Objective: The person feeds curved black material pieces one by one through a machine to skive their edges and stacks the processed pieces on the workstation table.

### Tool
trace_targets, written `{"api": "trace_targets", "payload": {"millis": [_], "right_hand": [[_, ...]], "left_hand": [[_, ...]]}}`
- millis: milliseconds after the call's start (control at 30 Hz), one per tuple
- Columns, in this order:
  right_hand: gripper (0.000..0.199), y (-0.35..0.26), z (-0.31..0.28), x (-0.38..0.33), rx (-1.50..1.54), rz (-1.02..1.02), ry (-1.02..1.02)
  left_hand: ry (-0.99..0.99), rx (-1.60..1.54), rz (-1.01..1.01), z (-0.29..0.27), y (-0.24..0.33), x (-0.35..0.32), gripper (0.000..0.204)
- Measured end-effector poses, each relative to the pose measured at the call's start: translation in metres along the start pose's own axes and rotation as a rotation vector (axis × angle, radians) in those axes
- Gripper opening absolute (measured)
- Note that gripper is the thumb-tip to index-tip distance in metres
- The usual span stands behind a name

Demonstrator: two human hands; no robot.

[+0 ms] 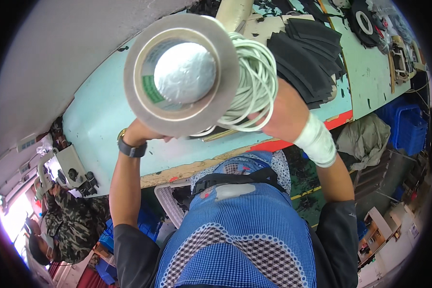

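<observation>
A big roll of clear tape [129, 72] fills the upper middle, close to the camera, with a round silvery foil-like piece [185, 72] showing inside its core. Right beside it is a looped bundle of pale green-white cord [254, 77]. My left hand [143, 130], with a dark wristwatch, reaches in behind the roll's lower edge; its fingers are mostly hidden. Partly behind the cord is my right hand [284, 114], its wrist wrapped in white. The cord covers its fingers, so I cannot tell what either hand holds.
Dark flat cut pieces [302, 62] lie stacked on the pale green table [101, 105] ahead. Blue crates [405, 120] and a grey cloth [365, 139] are at the right. At the left, a person in camouflage clothing [77, 221] sits by a white sewing machine [67, 168].
</observation>
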State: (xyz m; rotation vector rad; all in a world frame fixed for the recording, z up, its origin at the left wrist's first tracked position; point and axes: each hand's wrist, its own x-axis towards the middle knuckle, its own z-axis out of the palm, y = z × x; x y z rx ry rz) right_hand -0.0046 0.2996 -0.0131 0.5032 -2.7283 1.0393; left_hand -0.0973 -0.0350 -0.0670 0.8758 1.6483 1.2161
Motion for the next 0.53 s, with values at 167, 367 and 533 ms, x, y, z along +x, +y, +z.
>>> {"api": "trace_targets", "payload": {"millis": [167,367,533], "right_hand": [[0.011,-0.010,-0.044,0.002,-0.119,0.042,-0.020],[0.013,-0.031,-0.016,-0.030,-0.413,0.012,0.128],[0.059,-0.005,0.056,-0.107,0.000,1.033,-0.416]], "left_hand": [[0.172,-0.190,-0.449,0.033,0.047,0.001,0.031],[0.382,-0.554,-0.647,0.060,0.006,-0.053,0.025],[0.783,-0.047,-0.607,0.124,-0.061,-0.085,0.025]]}}
